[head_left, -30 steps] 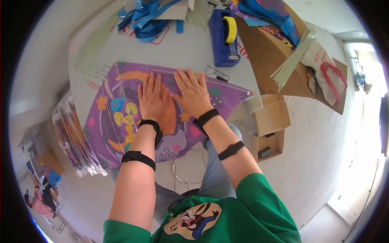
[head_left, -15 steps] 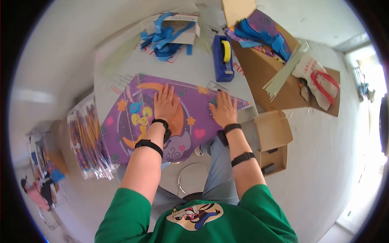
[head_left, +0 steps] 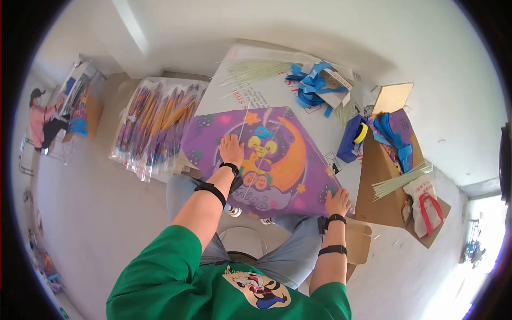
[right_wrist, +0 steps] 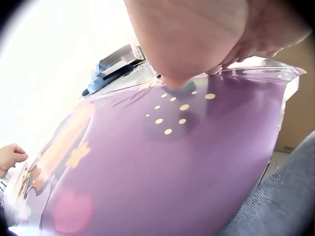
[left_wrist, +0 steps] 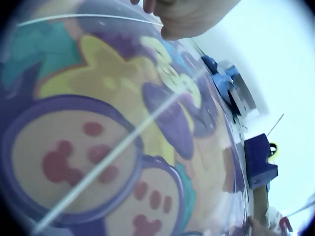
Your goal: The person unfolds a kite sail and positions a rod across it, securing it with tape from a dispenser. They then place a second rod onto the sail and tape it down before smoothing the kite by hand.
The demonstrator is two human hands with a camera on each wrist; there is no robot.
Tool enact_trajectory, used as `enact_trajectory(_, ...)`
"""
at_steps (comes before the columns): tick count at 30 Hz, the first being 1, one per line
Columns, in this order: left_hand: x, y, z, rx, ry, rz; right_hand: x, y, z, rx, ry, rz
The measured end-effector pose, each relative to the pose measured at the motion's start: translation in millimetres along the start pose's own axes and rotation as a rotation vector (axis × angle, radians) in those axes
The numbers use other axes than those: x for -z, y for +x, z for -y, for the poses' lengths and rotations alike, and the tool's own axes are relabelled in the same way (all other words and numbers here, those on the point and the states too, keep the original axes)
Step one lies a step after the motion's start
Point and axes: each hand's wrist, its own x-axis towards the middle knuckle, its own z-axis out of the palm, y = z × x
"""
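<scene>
A purple kite point(head_left: 312, 181) printed with a yellow bear and an orange moon lies spread over the near side of the table. One thin pale rod point(left_wrist: 115, 135) runs across the bear print. My left hand point(head_left: 232, 150) is over the kite's left half, fingers bent, pinching a second thin rod point(left_wrist: 88, 15) between thumb and fingers. At the pointed right corner, my right hand point(head_left: 337, 202) rests on the kite with its fingers extended along the edge. In the right wrist view the palm hides part of that edge.
Behind the kite are blue ribbons point(head_left: 312, 88) with a small box and a blue tape dispenser point(head_left: 349, 141). A cardboard box point(head_left: 376, 189) stands on the right, with pale sticks point(head_left: 400, 181) and a cloth bag point(head_left: 421, 205). Plastic-wrapped kites point(head_left: 154, 122) lie on the left. A person point(head_left: 40, 120) sits far left.
Both hands lay flat on the kite earlier. My right hand has slid out to the right corner, and my left has moved left to the thin rod. The head view has turned left.
</scene>
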Motion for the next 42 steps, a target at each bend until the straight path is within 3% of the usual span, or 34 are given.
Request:
enact_trajectory(2, -5, -3, 11, 0.018, 0.002, -0.047, 1, -5, -8, -0.070, -0.031, 0.018)
enact_trajectory(7, -11, 3, 20, 0.042, -0.134, 0.203, 7, -10, -15, -0.130, -0.047, 0.048)
enact_trajectory(11, -15, 16, 34, 0.049, -0.003, 0.243, 8, -12, -17, -0.146, -0.043, 0.109)
enact_trajectory(17, 1, 7, 44, -0.043, -0.130, 0.193, -5, -2, -22, -0.151, 0.004, 0.085)
enact_trajectory(24, -7, 1, 36, -0.007, -0.063, 0.235, -7, 0, -23, -0.135, -0.006, 0.080)
enact_trajectory(29, -1, 13, 35, 0.080, 0.056, 0.385, -12, -2, -25, -0.117, -0.006, 0.044)
enact_trajectory(33, 5, 13, 51, 0.053, -0.011, 0.330, -13, 7, -30, -0.086, 0.038, 0.055)
enact_trajectory(37, 12, 5, 56, -0.074, -0.029, 0.201, -7, 9, -36, -0.041, 0.139, 0.016)
enact_trajectory(38, 16, 1, 55, -0.133, -0.007, 0.140, -5, 6, -36, 0.022, 0.148, -0.103)
enact_trajectory(39, 14, 0, 59, -0.138, -0.013, 0.141, -2, 0, -35, 0.080, 0.154, -0.221)
enact_trajectory(42, 7, 7, 62, -0.101, 0.021, 0.230, 13, -16, -31, 0.203, 0.322, -0.299)
